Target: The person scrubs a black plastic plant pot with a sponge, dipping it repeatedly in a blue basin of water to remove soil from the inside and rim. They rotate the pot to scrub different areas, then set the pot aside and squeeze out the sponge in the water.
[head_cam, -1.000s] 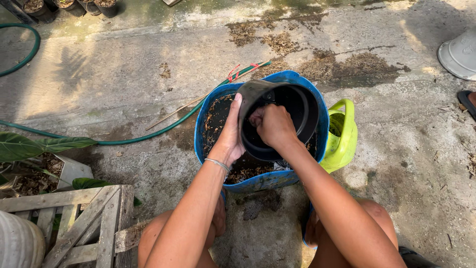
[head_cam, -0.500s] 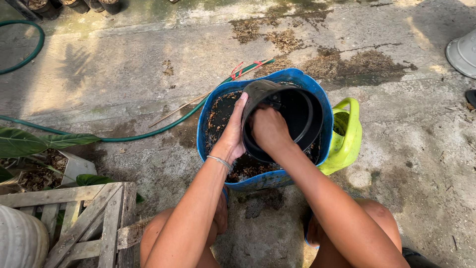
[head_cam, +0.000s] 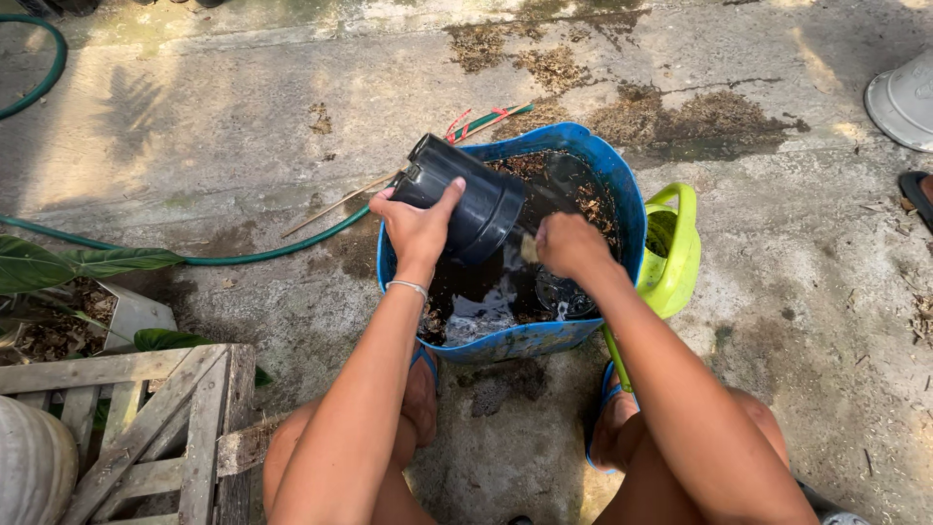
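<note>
My left hand [head_cam: 418, 228] grips a black plastic pot [head_cam: 466, 199] by its side. It holds the pot tilted over the left part of a blue tub [head_cam: 622, 185], base up and to the left, mouth down towards the water. My right hand [head_cam: 573, 245] is closed just right of the pot's mouth, and a small pale object [head_cam: 528, 248] sticks out of its fist. I cannot tell what that object is. The tub holds dark muddy water with bits of leaf and soil.
A green watering can [head_cam: 675, 253] leans against the tub's right side. A green hose [head_cam: 243, 255] runs across the concrete on the left. A wooden crate [head_cam: 146, 418] and plant leaves [head_cam: 58, 262] sit at lower left, a white bucket [head_cam: 904, 97] at upper right.
The pot stood mouth-up in the tub with my right hand inside it. Now my left hand has lifted and tipped it to the left, and my right hand is outside it.
</note>
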